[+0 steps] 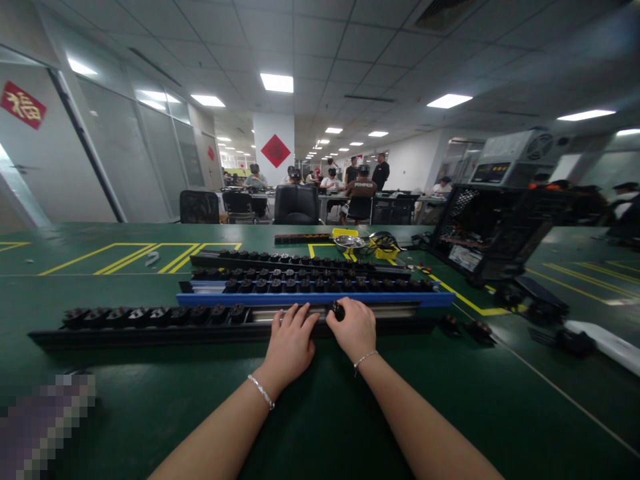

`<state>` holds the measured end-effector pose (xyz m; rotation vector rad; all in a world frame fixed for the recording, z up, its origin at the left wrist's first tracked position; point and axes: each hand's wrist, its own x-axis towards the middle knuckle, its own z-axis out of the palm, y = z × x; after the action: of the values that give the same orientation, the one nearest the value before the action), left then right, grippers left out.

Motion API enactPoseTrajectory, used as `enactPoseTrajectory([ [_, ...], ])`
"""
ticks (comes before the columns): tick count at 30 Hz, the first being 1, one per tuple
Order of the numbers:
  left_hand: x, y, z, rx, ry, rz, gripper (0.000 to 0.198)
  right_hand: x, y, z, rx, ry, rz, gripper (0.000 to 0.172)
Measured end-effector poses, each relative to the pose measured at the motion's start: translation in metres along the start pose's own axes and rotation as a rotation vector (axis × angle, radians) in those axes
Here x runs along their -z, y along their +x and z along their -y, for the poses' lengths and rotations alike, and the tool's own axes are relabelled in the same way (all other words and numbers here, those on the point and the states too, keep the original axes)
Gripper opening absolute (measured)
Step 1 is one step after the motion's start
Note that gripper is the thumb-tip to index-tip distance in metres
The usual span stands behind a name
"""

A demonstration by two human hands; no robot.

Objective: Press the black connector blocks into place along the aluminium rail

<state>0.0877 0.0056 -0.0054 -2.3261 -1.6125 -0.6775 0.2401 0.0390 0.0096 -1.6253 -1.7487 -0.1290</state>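
Note:
A long black rail (150, 333) lies across the green table in front of me, its left half filled with several black clips (165, 315). My left hand (289, 340) rests flat on the rail with fingers stretched out and slightly spread. My right hand (353, 327) is closed, pinching a small black clip (339, 310) at the rail's top edge. Behind it lie a blue rail (320, 298) and two more black rails (300, 263), each loaded with clips.
An open black computer case (493, 233) stands at the right. A metal bowl (349, 241), yellow tray and cables sit at the back. Loose black parts (475, 328) lie right of the rail. Office chairs and seated people are beyond the table.

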Motion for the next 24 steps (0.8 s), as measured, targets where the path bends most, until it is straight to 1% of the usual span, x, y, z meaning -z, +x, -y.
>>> enactPoseTrajectory([
  [12, -0.0016, 0.0001, 0.0005, -0.007, 0.035, -0.005, 0.05, -0.0013, 0.0003, -0.0002, 0.011, -0.011, -0.02, 0.013],
  [24, -0.0031, 0.0001, 0.0015, -0.011, 0.033, -0.013, 0.049, 0.0014, 0.0012, 0.0017, -0.026, -0.03, 0.011, 0.012],
])
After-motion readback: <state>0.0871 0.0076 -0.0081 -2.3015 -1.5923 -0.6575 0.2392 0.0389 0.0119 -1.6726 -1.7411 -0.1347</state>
